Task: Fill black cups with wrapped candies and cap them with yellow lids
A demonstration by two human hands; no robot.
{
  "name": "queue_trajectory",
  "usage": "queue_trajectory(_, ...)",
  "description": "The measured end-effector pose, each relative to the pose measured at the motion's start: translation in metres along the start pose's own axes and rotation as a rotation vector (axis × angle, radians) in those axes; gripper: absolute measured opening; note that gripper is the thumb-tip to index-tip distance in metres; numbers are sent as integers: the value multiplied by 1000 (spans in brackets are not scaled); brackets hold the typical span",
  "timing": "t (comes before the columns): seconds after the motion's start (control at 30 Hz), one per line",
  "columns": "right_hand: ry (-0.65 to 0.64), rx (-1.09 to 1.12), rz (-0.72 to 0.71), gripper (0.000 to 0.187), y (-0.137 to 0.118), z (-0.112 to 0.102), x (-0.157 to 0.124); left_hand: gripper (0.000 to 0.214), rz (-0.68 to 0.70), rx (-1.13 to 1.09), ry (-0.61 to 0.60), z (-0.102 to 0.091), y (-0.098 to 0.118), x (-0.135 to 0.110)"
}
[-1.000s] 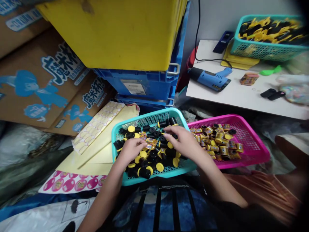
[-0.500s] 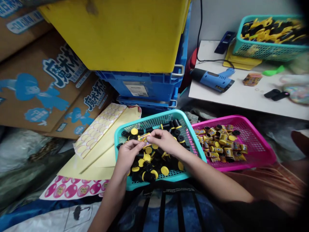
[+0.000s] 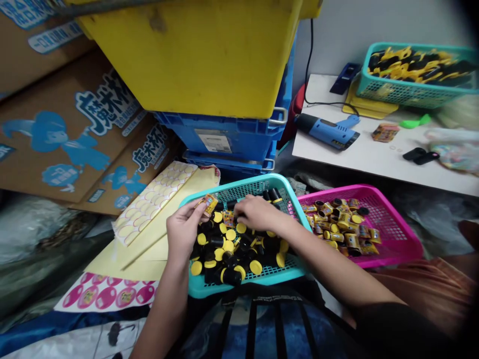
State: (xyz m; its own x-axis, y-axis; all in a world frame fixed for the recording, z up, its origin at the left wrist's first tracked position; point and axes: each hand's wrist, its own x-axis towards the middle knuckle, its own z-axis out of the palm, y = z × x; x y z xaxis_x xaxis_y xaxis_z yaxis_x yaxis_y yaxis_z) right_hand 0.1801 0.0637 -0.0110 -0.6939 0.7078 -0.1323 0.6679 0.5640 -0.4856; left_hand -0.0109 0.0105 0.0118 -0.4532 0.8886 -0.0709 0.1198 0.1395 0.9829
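My left hand pinches a small printed yellow wrapper sleeve between thumb and fingers, above the left side of a turquoise basket. Inside this basket lie many black tubes with yellow round caps. My right hand is down among the tubes, its fingers curled together at the far middle of the basket. What those fingers grip is hidden. Another printed sleeve lies on the tubes between the two hands.
A pink basket on the right holds wrapped tubes. A blue heat gun and another turquoise basket sit on a white table. Stacked crates stand ahead; cardboard boxes and paper sheets are leftward.
My hands were together over the basket and have parted. The left has drawn back leftward with the wrapper sleeve; the right has gone down among the tubes. The camera view has shifted slightly.
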Motion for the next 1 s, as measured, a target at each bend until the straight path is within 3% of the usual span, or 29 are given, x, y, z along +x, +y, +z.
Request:
queue_trajectory(0.1, -169, -205, -89, 39, -13, 26, -2, 33, -51, -26, -2, -6, -10, 1)
queue_trajectory(0.23, -134, -121, -110, 35, -15, 31, -4, 38, -110, -122, -53, -11, -24, 2)
queue_trajectory(0.3, 21, 127, -37, 29, -7, 17, -6, 41, -126, -149, -93, -13, -28, 2)
queue_trajectory(0.4, 298, 710, 85, 32, 5, -8, -12, 41, -125, -140, -152, -12, -28, -1)
queue_trajectory(0.5, 332, 1167, 52, 37, 9, -23, -18, 40, -96, -116, -211, -7, -27, -4)
queue_trajectory(0.57, 288, 1285, 15, 37, 9, -25, -20, 40, -72, -88, -249, -3, -26, -5)
queue_trajectory(0.77, 143, 1272, 14, 33, 13, -21, -21, 34, 13, -35, -309, 5, -19, -8)
queue_trajectory(1.0, 164, 1131, -10, 32, 17, -19, -26, 47, -165, -73, -340, 14, 0, -13)
